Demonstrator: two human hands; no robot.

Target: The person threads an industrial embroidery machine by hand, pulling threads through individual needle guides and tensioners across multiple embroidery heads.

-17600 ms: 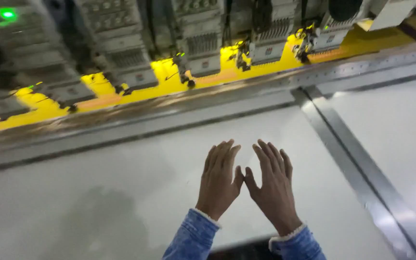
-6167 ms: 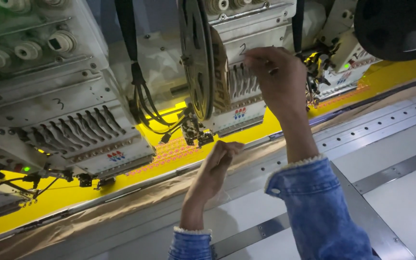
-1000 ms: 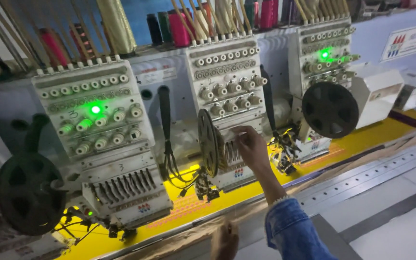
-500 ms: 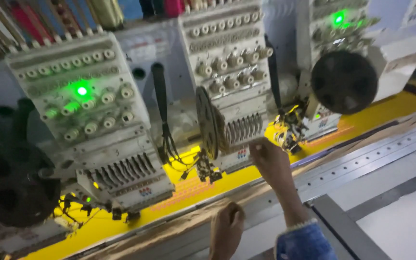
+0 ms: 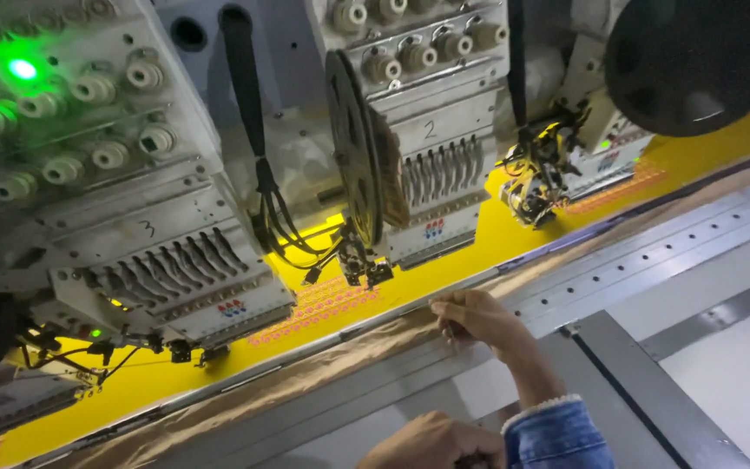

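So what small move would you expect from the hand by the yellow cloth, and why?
Probably a slight reach forward onto the yellow fabric: the right hand is curled at the cloth's near edge, just below the embroidery head, apparently pinching something too small to tell.

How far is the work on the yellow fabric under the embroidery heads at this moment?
Done: an orange stitched patch already lies on the yellow fabric below the middle embroidery head. In hand: the right hand is closed at the fabric's front edge, by the brown backing strip; the left hand rests low on the table. Left: the patch looks small; how much stitching remains cannot be told.
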